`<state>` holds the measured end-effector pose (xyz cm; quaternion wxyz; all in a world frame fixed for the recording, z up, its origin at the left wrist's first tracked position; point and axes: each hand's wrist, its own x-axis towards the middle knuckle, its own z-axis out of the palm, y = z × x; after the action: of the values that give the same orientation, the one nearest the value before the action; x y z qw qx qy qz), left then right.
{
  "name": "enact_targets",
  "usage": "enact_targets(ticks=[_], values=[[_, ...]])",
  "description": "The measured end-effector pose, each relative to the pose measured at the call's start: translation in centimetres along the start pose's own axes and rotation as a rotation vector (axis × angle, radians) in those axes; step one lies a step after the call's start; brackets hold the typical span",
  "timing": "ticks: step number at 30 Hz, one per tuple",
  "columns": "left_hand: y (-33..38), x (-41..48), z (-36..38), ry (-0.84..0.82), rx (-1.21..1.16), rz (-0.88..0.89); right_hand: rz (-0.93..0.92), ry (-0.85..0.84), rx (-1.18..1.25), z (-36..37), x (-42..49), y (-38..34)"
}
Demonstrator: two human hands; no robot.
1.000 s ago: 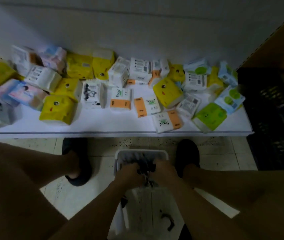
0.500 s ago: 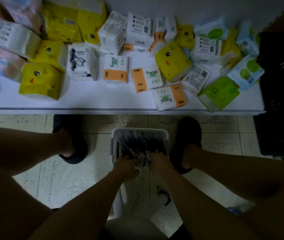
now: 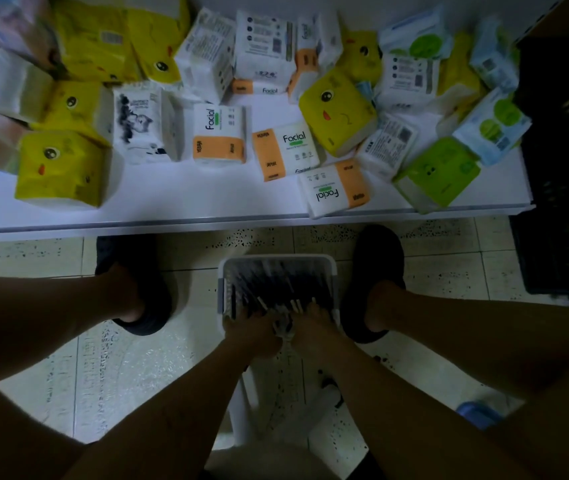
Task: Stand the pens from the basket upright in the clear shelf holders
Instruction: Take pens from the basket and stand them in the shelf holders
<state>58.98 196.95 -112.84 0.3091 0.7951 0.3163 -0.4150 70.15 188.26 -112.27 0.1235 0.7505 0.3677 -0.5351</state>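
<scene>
Item one: basket [image 3: 277,258], white, on the tiled floor [image 3: 120,368] between my operator's two dark shoes [image 3: 127,258], just in front of the low white shelf [image 3: 172,199]. Item two: pens [image 3: 276,285], dark-bodied with some pale ends, lying lengthwise in the basket and filling most of it; I see none standing upright. Item three: left grip [image 3: 251,332], at the near rim of the basket, knuckles toward me, fingers reaching down among the pens. Item four: right grip [image 3: 314,329], just beside the left, posed the same way on the near right of the basket. Between the two grips I see a small bunch [image 3: 284,329] of pen ends, touching both. The frame is dim and blurred there, so I cannot tell whether either grip is closed round that bunch or merely laid on it. Item five: tissue packs [image 3: 219,135], yellow, orange-and-white, green and pale blue, scattered over the shelf, well apart from the basket. Item six: black crate [image 3: 567,168], at the shelf's right end.
</scene>
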Motion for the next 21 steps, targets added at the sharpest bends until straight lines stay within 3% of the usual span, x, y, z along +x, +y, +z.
enact_targets(ticks=[6, 10, 15, 21], values=[[-0.3, -0.3, 0.3, -0.037, 0.004, -0.027, -0.005, 0.028, -0.066, 0.2, 0.5, -0.2], [-0.7, -0.2, 0.8, -0.049, 0.031, -0.021, 0.056, 0.1, 0.071, 0.0, 0.6, 0.2], [-1.2, -0.5, 1.5, 0.115, 0.047, -0.049, 0.057, 0.026, 0.019, -0.4, 1.1, -0.1], [-0.5, -0.5, 1.6, 0.174, 0.083, -0.052, 0.169, 0.295, 0.128, -1.1, 1.2, -0.4]])
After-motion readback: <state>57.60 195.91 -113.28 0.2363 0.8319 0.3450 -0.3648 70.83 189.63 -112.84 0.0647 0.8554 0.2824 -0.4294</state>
